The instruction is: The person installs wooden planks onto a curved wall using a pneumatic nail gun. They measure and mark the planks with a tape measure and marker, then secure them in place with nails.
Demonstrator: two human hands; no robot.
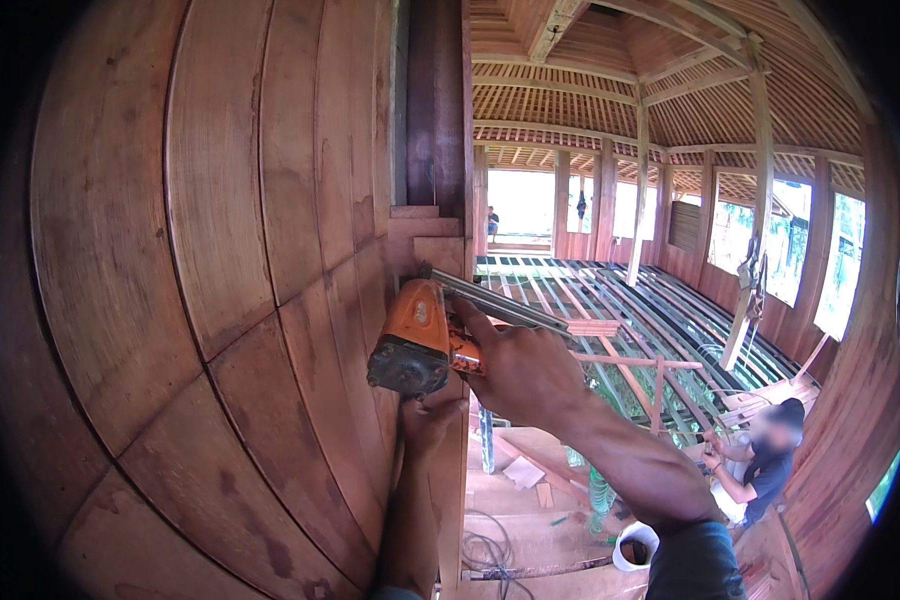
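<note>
My right hand (525, 370) grips the handle of an orange and black nail gun (415, 325), index finger stretched along its upper part. The gun's long grey magazine (500, 300) slants away to the right. Its nose is close to small stepped wood pieces (435, 240) at the edge of the plank wall (220, 250); contact cannot be made out. Just below the gun, my left hand (432, 425) is raised against the wall's edge. The gun's body hides part of its fingers, so their grip is unclear.
Lower right, a co-worker (765, 465) in dark clothes holds something small. Near them stands a white bucket (635, 547). Dark cables (485, 545) lie on boards below me. Beyond are open floor joists (610, 290), wooden posts (640, 190) and another person (492, 222) far off.
</note>
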